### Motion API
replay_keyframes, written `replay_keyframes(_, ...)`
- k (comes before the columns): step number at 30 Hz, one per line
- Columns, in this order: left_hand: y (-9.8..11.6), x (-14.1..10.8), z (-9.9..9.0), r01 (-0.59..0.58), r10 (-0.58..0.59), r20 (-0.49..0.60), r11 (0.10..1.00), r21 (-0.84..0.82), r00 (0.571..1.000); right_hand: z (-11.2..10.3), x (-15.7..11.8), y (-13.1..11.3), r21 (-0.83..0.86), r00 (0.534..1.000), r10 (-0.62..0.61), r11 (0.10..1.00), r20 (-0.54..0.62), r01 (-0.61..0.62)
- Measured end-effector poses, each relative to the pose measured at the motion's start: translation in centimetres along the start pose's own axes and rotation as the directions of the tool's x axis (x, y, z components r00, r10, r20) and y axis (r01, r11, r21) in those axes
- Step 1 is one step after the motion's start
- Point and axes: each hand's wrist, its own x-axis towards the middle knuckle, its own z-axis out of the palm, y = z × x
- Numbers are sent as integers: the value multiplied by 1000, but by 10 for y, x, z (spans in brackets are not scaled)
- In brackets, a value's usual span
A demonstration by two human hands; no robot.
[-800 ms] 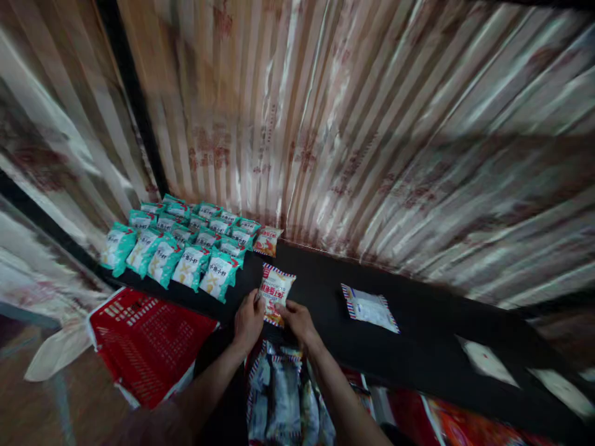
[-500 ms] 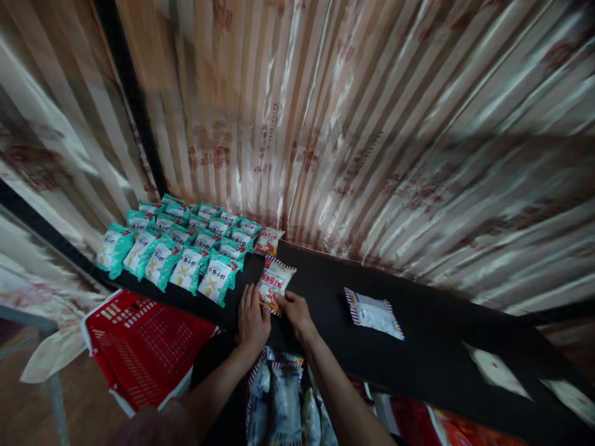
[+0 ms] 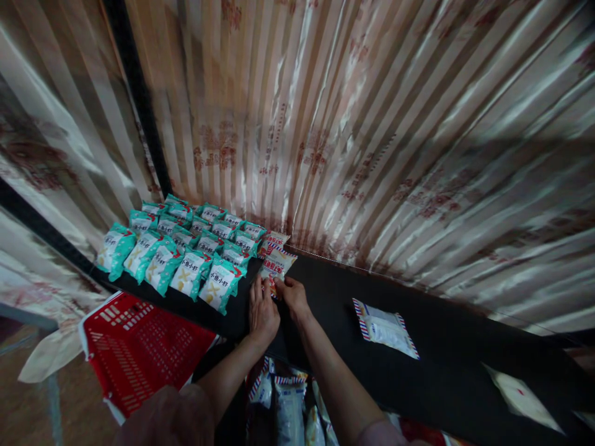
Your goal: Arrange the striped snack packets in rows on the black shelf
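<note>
A white and red snack bag [image 3: 279, 262] with striped ends leans on the black shelf, against a similar snack bag [image 3: 277, 238] at the back. My left hand [image 3: 264, 313] holds its lower left edge, fingers pressed together along the bag. At the lower right corner, my right hand [image 3: 292, 293] grips it between thumb and bent fingers. To the left stand rows of teal and white snack bags [image 3: 217, 284], close beside my left hand. The lower part of the held bag is partly hidden by my fingers.
The black shelf [image 3: 325, 303] runs rightward, bearing a striped-end bag [image 3: 385, 328] lying flat and a pale packet [image 3: 523, 396]. A red basket [image 3: 149, 347] stands below at left. More snack bags [image 3: 290, 409] are below my forearms. A striped curtain [image 3: 353, 136] hangs behind.
Both hands have pushed the snack bag back along the shelf, nearer the one behind it, which it now overlaps. The view has shifted slightly.
</note>
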Motion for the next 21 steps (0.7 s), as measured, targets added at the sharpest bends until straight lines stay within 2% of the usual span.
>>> replay_keyframes(11, -12, 15, 10, -56, 56, -10, 997, -44, 998, 5, 24, 0, -220, 996, -85, 973, -40, 74)
replay_keyframes(17, -13, 19, 11, -25, 24, -12, 997, -79, 1000, 8, 35, 0, -311, 992, -121, 944, -19, 109)
replay_keyframes(21, -14, 22, 12, -4, 4, -3, 997, -78, 1000, 13, 39, 1, -315, 992, -124, 942, -16, 112)
